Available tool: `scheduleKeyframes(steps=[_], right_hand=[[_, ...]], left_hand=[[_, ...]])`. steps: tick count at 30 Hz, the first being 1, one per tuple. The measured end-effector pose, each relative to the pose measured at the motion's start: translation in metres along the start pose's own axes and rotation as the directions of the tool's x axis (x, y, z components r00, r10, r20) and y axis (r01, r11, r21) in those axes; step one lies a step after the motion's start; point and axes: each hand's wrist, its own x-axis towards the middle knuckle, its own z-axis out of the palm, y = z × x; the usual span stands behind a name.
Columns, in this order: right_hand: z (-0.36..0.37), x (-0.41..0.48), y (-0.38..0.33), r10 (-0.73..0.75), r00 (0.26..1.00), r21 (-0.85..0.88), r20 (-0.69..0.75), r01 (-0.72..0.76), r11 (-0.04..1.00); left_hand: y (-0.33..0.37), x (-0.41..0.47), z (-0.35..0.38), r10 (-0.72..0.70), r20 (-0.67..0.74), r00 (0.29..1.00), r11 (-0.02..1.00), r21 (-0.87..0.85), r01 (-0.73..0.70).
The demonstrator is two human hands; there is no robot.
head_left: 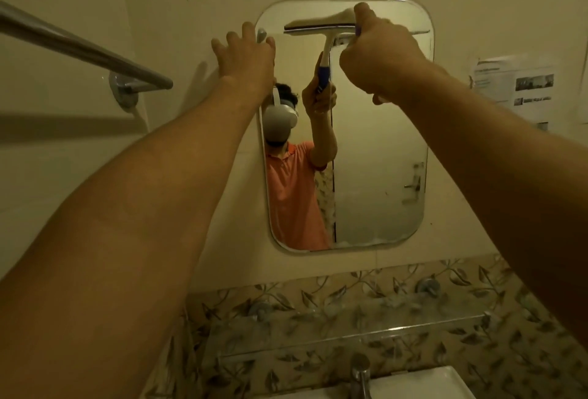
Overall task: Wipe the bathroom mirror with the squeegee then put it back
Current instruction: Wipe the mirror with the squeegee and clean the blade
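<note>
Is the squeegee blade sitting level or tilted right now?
Roughly level. The squeegee blade runs horizontally near the mirror top, about parallel to its upper edge, with the right hand gripping the handle.

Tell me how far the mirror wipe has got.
Done: the left strip of the mirror reflects clearly. In hand: the right hand grips the squeegee, blade at the top over the hazy right part; the left hand rests open by the upper left edge. Left: that hazy part, foam along the bottom edge, then putting the squeegee back.
</note>
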Motion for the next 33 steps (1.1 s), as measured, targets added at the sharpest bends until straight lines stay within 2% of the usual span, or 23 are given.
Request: scheduleKeyframes(steps=[11,17,21,33], right_hand=[[0.030,-0.091,0.019,0.155,0.973,-0.062,0.168,-0.147,0.987],[0.047,-0.124,0.042,0.210,0.965,-0.080,0.160,-0.199,0.977],[0.059,-0.135,0.052,0.214,0.964,-0.057,0.160,-0.208,0.977],[0.091,-0.171,0.074,0.198,0.967,-0.092,0.161,-0.185,0.978]], left_hand=[[0.003,-0.004,-0.001,-0.007,-0.030,1.000,1.000,0.006,0.008],[0.011,-0.010,-0.002,-0.056,-0.022,0.998,0.996,-0.069,0.054],[0.016,-0.030,0.008,-0.048,-0.078,0.996,0.993,-0.115,0.039],[0.028,-0.088,0.034,0.046,-0.029,0.999,0.998,-0.029,-0.047]])
